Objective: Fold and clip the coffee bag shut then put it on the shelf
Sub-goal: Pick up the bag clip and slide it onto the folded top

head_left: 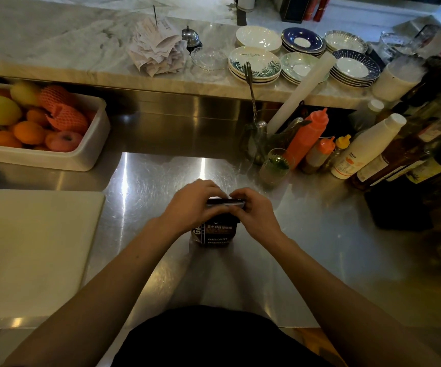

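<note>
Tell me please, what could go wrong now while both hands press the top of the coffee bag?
1. The left hand and right hand pinch only the top fold of the coffee bag; if one lets go, the fold may spring open.
2. The bag stands upright on the smooth steel counter, so pressure from above could tip or slide it.
3. No clip is clearly visible.

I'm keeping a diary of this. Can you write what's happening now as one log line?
step: folding top | coffee bag: upright on steel counter | left hand: on fold | right hand: on fold | clip: not seen
</note>
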### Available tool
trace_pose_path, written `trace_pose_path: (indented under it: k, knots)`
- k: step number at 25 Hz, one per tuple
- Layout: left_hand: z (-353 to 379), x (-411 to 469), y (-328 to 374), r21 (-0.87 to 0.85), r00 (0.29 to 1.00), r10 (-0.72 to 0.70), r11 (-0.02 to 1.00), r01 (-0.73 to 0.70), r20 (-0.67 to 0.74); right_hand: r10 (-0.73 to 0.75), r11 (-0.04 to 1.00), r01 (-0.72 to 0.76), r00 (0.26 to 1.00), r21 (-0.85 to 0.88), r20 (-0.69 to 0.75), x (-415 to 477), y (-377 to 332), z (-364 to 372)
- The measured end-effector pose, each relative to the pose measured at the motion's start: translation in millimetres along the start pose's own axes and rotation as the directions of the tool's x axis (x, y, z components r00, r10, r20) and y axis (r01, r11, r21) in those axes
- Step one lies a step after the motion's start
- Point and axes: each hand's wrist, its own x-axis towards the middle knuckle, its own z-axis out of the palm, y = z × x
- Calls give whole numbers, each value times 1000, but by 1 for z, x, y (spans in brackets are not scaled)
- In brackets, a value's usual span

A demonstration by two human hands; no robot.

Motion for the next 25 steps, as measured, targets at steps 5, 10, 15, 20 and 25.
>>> trace_pose_path:
  k: [5,10,15,20,25]
  knots:
    - [1,24,11,8,992,56,998,-57,109,67,988,-76,995,136,74,-3,2,-12]
    - [7,34,24,143,982,120,980,-140,144,145,971,-146,989,188,20,1,7,-19]
    - [-1,43,25,177,951,189,956,-235,247,164,947,-144,985,286,-45,-3,2,-16]
    - [10,40,19,306,949,243,905,-297,203,157,963,-129,982,238,-103,-4,3,-7]
    - [14,35,16,335,956,260,896,-290,133,151,981,-131,979,142,-134,-8,-1,-3]
